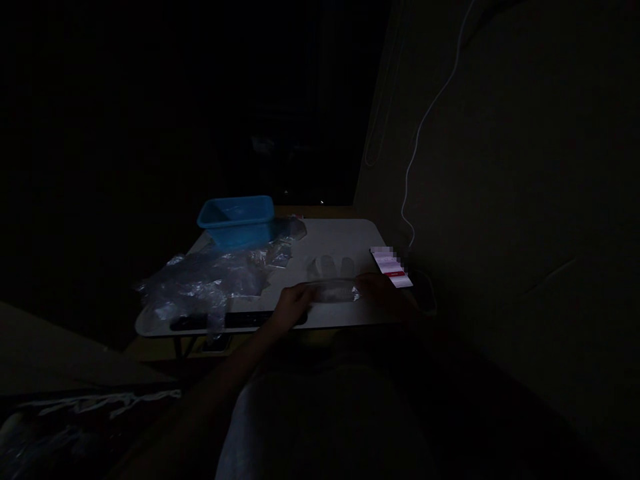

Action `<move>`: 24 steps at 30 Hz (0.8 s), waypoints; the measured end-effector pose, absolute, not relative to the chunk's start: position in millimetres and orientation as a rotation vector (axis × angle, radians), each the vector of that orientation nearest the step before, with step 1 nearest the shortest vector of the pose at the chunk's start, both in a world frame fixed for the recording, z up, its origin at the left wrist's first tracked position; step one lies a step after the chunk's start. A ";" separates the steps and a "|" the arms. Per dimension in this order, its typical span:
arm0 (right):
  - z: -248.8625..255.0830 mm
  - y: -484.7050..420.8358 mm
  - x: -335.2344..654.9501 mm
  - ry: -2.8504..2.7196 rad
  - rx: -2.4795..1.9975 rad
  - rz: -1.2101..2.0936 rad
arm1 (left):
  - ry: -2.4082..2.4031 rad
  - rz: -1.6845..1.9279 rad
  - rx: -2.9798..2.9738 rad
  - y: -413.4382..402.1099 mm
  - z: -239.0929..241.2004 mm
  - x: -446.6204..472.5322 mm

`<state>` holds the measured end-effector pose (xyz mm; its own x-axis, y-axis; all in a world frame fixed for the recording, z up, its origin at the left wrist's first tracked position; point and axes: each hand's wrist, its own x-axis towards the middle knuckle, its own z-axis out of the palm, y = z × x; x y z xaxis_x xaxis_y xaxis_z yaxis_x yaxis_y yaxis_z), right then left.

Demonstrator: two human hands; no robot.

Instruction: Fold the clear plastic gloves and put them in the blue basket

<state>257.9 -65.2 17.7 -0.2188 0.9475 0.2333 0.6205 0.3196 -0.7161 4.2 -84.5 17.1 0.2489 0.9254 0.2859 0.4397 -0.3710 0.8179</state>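
The scene is very dark. A small clear plastic packet [334, 291] is stretched between my two hands above the near edge of a white table [345, 237]. My left hand [293, 302] is closed on the packet's left end. My right hand [383, 291] is closed on its right end, dim and partly in shadow. Just behind the packet lie faint clear items [330, 267] that I cannot make out.
A blue plastic tub [236, 219] stands at the table's far left. A heap of crumpled clear plastic bags [207, 280] covers the left side. A lit phone [391, 265] lies at the right edge, with a white cable [411, 167] running up a dark wall.
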 end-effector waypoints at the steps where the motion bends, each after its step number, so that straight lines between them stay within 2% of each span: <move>1: 15.0 -62.5 261.4 -1.911 -1.356 0.620 | 1.239 1.072 1.919 -81.8 16.9 5.6; 4: 13.6 -53.6 274.0 -1.832 -1.392 0.533 | 1.224 1.100 1.902 -76.0 14.9 8.7; 10: 35.0 -40.6 281.9 -2.023 -1.816 0.132 | 1.077 0.987 2.059 -75.5 12.0 10.7; 14: 40.4 -35.4 274.6 -2.222 -1.880 0.138 | 0.925 0.977 2.145 -77.2 11.6 9.9; 24: 44.5 -29.6 264.1 -2.264 -1.977 0.259 | 0.765 0.993 2.166 -76.8 9.4 10.2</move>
<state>264.1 -29.6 44.5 -0.1363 0.9905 -0.0186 0.9692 0.1294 -0.2096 10.2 -76.8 9.4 0.5476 0.7137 0.4368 0.2406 -0.6343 0.7347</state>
